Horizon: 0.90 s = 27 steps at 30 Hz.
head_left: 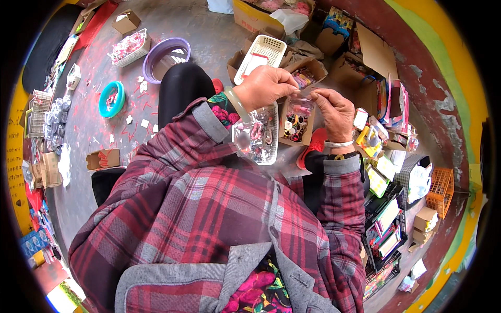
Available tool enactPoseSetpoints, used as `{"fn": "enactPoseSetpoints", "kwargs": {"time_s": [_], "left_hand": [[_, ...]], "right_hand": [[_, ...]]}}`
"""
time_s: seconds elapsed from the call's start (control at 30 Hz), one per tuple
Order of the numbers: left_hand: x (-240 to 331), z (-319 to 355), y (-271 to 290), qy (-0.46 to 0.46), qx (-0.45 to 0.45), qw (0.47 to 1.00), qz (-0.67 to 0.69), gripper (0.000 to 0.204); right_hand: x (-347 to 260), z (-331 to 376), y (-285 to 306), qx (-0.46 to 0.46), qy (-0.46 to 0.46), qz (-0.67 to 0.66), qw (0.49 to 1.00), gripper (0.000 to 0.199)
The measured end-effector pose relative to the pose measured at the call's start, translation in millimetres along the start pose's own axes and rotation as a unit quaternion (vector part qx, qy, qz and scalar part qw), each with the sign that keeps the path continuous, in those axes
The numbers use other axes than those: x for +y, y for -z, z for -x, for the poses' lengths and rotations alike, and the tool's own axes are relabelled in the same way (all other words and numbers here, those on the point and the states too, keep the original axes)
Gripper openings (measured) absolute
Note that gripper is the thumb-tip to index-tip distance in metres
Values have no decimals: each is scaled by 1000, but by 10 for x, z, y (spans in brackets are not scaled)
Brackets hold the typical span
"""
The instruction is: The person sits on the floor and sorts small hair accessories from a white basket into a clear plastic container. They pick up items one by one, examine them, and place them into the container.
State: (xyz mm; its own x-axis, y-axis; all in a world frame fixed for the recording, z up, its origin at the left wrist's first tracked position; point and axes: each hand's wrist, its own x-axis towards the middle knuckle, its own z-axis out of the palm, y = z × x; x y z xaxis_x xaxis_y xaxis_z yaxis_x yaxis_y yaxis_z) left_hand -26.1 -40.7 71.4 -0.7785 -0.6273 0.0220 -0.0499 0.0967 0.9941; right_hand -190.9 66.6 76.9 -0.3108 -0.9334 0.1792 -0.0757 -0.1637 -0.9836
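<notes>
Most of the space is taken up by a grey floor (209,26), pretty scuffed, marked with red streaks and littered on the left with little white scraps. On that side too, a yellow wall (15,172) is marked with rows of dark writing, too small to be read. Over on the right, a maroon wall band (443,125) is badly flaked and edged with green and yellow. The lower middle is filled by a red plaid jacket (209,198) with grey cuffs, both sleeves stretched forward. At the top, a big cardboard box (255,15) is loaded with pink stuff, and some red print can be spotted on its side, too blurry to be made out. Between the legs, a white basket (274,156) is filled with wrapped bits, and right beside it a smaller cardboard box (305,140) is part filled with colourful rings. Above those, both hands are held up close together: the left hand (263,86) is angled in with thumb and forefinger closed in a pinch, while the right hand (334,112) is bent inward, its fingertips pinched as well. Gripped between them is a small clear packet (301,107), held over the smaller box; what's inside can't be told.
</notes>
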Motion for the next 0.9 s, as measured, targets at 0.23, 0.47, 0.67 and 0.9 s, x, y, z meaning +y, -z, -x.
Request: {"fn": "enactPoseSetpoints", "kwargs": {"time_s": [0.23, 0.47, 0.67, 0.9], "left_hand": [[-34, 61, 47, -6, -3, 1000, -16, 11], [-481, 229, 128, 21, 2, 967, -254, 12], [-809, 248, 76, 43, -12, 968, -249, 13], [-1511, 142, 269, 165, 56, 934, -311, 18]], "right_hand": [[77, -38, 28, -10, -68, -8, 998, 10], [228, -133, 231, 72, -128, 67, 987, 17], [243, -109, 173, 49, -145, 106, 983, 17], [238, -108, 224, 69, -141, 91, 983, 18]]}}
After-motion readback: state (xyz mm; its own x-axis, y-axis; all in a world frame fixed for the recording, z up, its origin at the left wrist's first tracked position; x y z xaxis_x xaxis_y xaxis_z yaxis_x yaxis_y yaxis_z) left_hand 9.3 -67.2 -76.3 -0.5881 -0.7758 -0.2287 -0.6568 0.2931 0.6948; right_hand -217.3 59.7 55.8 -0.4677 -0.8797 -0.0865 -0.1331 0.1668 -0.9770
